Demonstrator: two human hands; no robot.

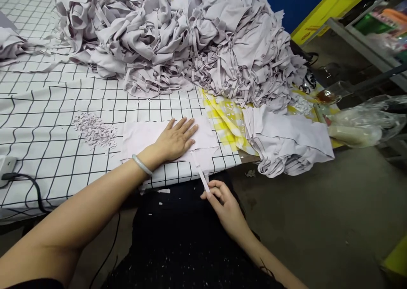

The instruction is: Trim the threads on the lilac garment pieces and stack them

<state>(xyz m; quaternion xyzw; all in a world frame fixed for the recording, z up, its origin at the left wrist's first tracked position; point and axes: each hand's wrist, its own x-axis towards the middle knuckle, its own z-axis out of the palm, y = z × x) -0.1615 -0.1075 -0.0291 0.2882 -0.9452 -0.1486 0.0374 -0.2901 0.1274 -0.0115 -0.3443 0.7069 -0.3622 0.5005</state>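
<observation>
My left hand (pixel 176 139) lies flat with spread fingers on a pale lilac fabric piece (pixel 140 138), which is laid out along the front of the table. From the piece's front edge a narrow fabric strap (pixel 201 175) hangs over the table edge. Below that edge, my right hand (pixel 222 204) pinches the strap's lower end between thumb and fingers. A small heap of fabric snippets (pixel 95 130) is left of the piece. To the right, a stack of similar fabric pieces (pixel 292 140) droops over the table's corner.
Large piles of loose lilac fabric (pixel 136 30) fill the back of the grid-patterned tablecloth (pixel 57 140). A yellow checked cloth (pixel 225 123) lies right of the piece. At the left front are a white power socket (pixel 8 166) and black cable. A clear plastic bag (pixel 365 119) sits far right.
</observation>
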